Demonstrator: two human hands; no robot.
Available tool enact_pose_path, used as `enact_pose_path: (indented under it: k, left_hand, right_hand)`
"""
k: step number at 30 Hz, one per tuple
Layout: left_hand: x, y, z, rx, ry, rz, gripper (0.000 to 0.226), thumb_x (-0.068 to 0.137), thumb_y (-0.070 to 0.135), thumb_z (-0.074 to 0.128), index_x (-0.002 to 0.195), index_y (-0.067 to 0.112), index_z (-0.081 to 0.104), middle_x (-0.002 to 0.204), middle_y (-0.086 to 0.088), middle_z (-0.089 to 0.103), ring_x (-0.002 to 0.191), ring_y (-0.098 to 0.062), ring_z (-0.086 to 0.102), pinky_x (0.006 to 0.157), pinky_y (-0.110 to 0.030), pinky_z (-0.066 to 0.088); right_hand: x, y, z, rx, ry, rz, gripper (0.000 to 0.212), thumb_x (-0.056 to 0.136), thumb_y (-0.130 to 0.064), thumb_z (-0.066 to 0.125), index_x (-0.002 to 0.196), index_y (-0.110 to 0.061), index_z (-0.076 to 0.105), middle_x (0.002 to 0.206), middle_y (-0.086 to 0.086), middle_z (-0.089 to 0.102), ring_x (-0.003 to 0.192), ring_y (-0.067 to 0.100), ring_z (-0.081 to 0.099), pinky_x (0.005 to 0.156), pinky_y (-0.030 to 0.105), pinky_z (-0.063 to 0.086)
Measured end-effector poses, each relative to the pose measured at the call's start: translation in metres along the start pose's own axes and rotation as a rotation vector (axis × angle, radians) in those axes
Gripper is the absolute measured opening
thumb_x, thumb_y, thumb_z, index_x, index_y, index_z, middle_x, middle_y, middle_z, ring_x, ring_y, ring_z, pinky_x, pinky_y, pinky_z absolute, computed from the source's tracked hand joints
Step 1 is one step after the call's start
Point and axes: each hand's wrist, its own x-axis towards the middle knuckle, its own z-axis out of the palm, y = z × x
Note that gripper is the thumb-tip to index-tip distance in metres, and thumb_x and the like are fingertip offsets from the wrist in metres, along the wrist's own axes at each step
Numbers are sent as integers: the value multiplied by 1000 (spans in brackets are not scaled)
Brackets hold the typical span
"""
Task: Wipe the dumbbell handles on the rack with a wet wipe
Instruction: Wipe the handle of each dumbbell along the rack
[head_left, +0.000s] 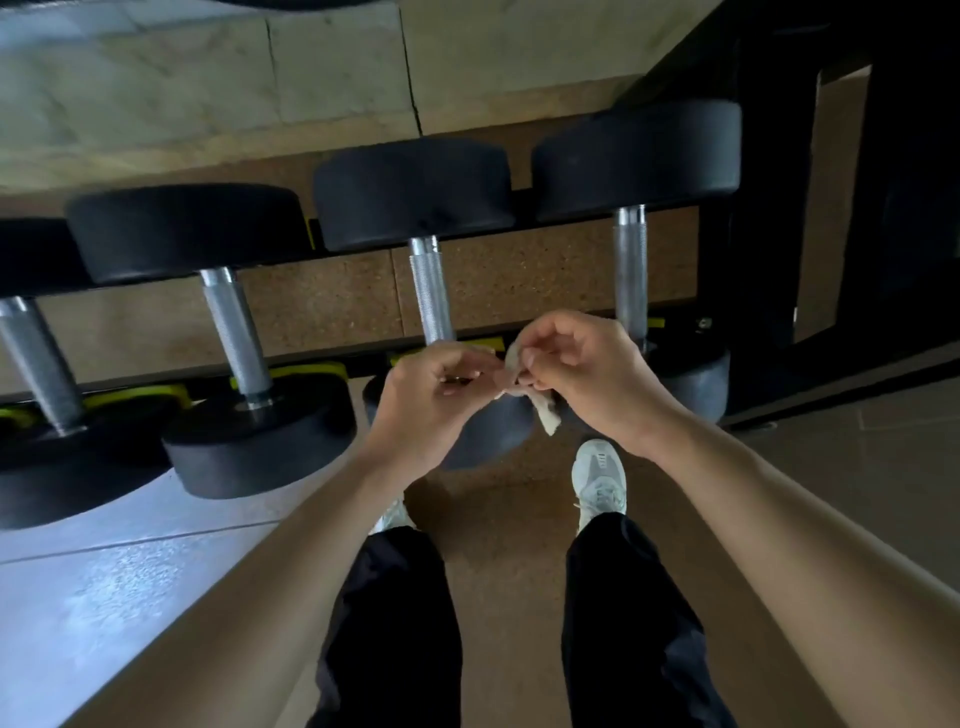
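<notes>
Rack (719, 291) holds four black dumbbells side by side, with the leftmost dumbbell (41, 358) partly cut off. At the rack's front edge, before the third handle (431, 291), the left hand (431, 395) has its fingers curled, pinching one end of the crumpled wet wipe (550, 415). The right hand (587, 374) pinches the other end. The wipe is clear of the handles.

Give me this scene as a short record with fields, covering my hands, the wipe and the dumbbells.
left hand: fingers pinch one edge of the wet wipe
right hand: fingers pinch the same wipe, a corner hanging below
dumbbell handles: four in view, knurled metal, none gripped
dumbbell heads: black, round
rack cradles: yellow-green, by the near handle ends
shoe: pale, on brown floor
</notes>
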Motion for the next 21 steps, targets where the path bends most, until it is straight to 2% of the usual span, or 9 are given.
enact_pose_path:
  k: [3, 5, 7, 10, 12, 14, 16, 18, 21]
  left_hand:
    - [2, -6, -24, -77, -9, -40, 20, 86, 16, 80, 102, 6, 73, 93, -4, 79, 93, -17, 76, 84, -28, 58]
    - [5, -8, -36, -57, -23, -48, 19, 87, 14, 79, 104, 8, 73, 92, -5, 78, 92, -19, 75, 82, -29, 59]
    - [10, -11, -46, 1, -25, -71, 16, 88, 21, 79, 102, 13, 77, 90, -5, 78, 88, -22, 73, 76, -34, 57]
    - [21, -20, -56, 6, 121, -118, 9, 88, 27, 79, 87, 19, 75, 80, 0, 74, 75, -16, 70, 75, -35, 57]
    - [34, -30, -60, -23, 263, -129, 11, 91, 28, 76, 87, 19, 73, 80, 1, 75, 78, -14, 72, 83, -41, 61]
    - [50, -39, -61, -66, 358, -145, 12, 93, 28, 73, 90, 16, 70, 85, -3, 77, 83, -20, 75, 86, -49, 61]
    - [68, -44, -59, -112, 409, -155, 14, 92, 29, 73, 92, 15, 69, 86, -4, 77, 82, -23, 76, 82, -50, 62]
    - [83, -44, -54, -135, 439, -160, 17, 89, 30, 77, 93, 14, 72, 86, -1, 77, 82, -18, 75, 80, -44, 63]
    - [95, -45, -46, -32, 477, -151, 18, 85, 33, 81, 84, 17, 73, 82, 8, 73, 78, -3, 70, 72, -22, 53]
  right_hand:
    - [15, -11, 24, -8, -25, -23, 10, 93, -7, 68, 93, -15, 74, 86, 2, 76, 85, 18, 74, 83, 42, 62]
    - [24, -18, 36, 33, -44, -13, 5, 91, -9, 73, 95, -12, 74, 85, 5, 76, 84, 22, 75, 80, 41, 63]
    - [35, -21, 47, 66, -11, -2, 11, 88, -11, 78, 97, -12, 73, 87, 7, 76, 83, 22, 75, 77, 37, 63]
    - [53, -15, 60, 48, 118, -10, 9, 90, -17, 76, 97, -17, 72, 90, -1, 75, 85, 11, 73, 77, 27, 61]
    - [60, -3, 69, -36, 167, -1, 7, 93, -22, 72, 100, -20, 71, 93, -8, 73, 86, 2, 70, 81, 21, 59]
    - [60, 14, 80, -161, 169, 19, 14, 94, -24, 71, 107, -20, 70, 99, -12, 70, 89, 1, 68, 82, 21, 58]
    - [57, 27, 90, -304, 218, 36, 15, 92, -26, 70, 107, -26, 68, 99, -15, 68, 89, 4, 66, 78, 25, 57]
    - [57, 30, 94, -345, 304, 41, 12, 89, -27, 69, 100, -31, 67, 94, -14, 68, 83, 6, 65, 69, 24, 52]
    - [60, 29, 95, -341, 323, 55, 14, 85, -27, 70, 95, -35, 63, 91, -12, 67, 80, 6, 63, 62, 17, 41]
